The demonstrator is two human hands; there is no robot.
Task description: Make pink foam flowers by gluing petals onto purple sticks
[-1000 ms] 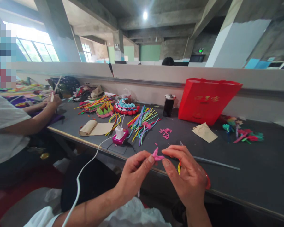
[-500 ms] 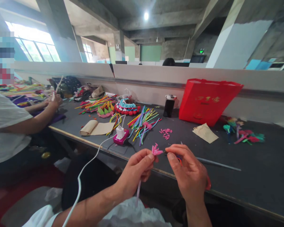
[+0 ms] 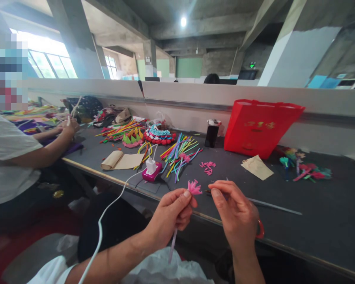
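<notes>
My left hand [image 3: 171, 209] is closed, pinching a pink pipe-cleaner flower [image 3: 194, 187] just under its petals. A pale lilac stem [image 3: 173, 246] comes out below this hand. My right hand [image 3: 235, 209] is curled round red-handled scissors [image 3: 260, 229], mostly hidden by the palm. A dark tip shows by the thumb and forefinger, a small gap to the right of the flower. Beyond the hands, small pink pieces [image 3: 208, 167] lie on the dark table [image 3: 322, 213]. A grey-blue strip [image 3: 275, 206] rests to the right of my right hand.
Coloured pipe cleaners [image 3: 180, 154] lie near a magenta power socket [image 3: 152, 172] with a white cable [image 3: 99, 225]. A brown paper roll [image 3: 112, 159], black bottle [image 3: 212, 134], red bag [image 3: 260, 128] and finished-looking flowers [image 3: 312, 172] stand or lie around. A co-worker [image 3: 12, 154] sits at left.
The flower has turned upright with its petals fanned out, and moved slightly left. The gap between it and the dark tip in my right hand has widened.
</notes>
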